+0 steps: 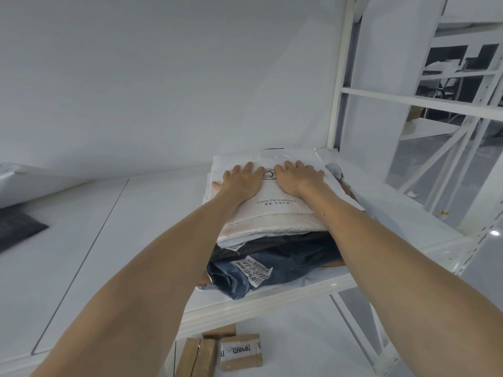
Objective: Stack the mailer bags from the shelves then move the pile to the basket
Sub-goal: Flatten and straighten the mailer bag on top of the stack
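flat and spread, the left hand [239,180] and right hand [296,178] press side by side on the top white mailer bag [275,206], fingers straight, gripping nothing. at nine o'clock a dark flat bag [19,227] lies on the shelf board [152,213], well apart from the pile [272,228]. the white bag tops that pile just right of centre; beneath it a dark blue mailer bag [296,268] with a barcode label [254,270] juts toward six o'clock. cardboard boxes [241,352] sit on a lower level at six o'clock. a white rack upright [339,77] rises at two o'clock.
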